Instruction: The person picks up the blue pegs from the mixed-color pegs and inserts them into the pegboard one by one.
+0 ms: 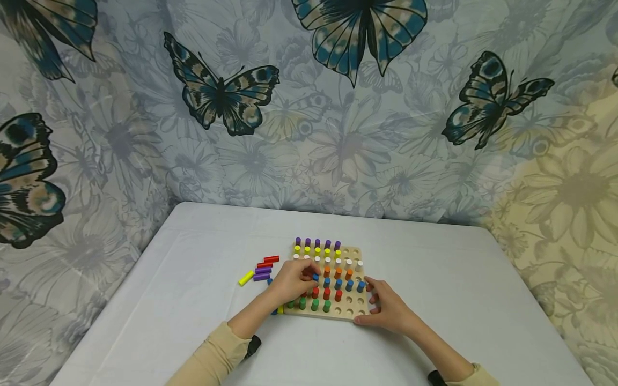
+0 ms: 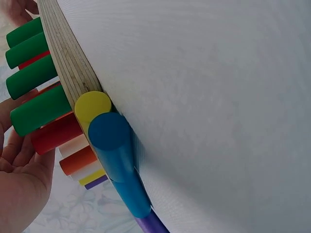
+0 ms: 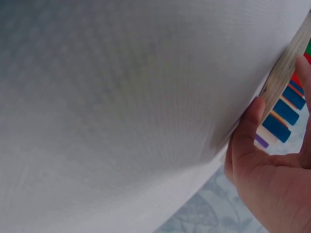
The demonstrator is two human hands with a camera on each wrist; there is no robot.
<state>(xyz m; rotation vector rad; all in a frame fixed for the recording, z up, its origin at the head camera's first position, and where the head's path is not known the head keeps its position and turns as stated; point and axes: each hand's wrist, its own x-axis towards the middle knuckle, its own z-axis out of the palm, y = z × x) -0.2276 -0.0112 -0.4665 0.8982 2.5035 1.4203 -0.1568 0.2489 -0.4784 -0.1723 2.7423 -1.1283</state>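
A wooden pegboard (image 1: 333, 316) holds rows of coloured pegs: purple, yellow, white, orange, blue, red and green. My left hand (image 1: 289, 281) reaches over its left side, pinching a blue peg (image 1: 315, 277) at the left of the blue row. How far that peg sits in its hole is hidden by the fingers. My right hand (image 1: 388, 308) holds the board's front right corner, thumb at the front and fingers along the right edge. In the right wrist view a fingertip touches the wooden edge (image 3: 282, 80). Green pegs (image 2: 41, 109) partly cover the left hand in the left wrist view.
Left of the board lie loose pegs: a yellow one (image 1: 245, 278), red ones (image 1: 271, 259) and purple ones (image 1: 263, 270). A yellow peg (image 2: 93, 104) and blue pegs (image 2: 111, 136) lie against the board's left side. White cloth (image 1: 434, 257) covers the table; a butterfly-patterned wall stands behind.
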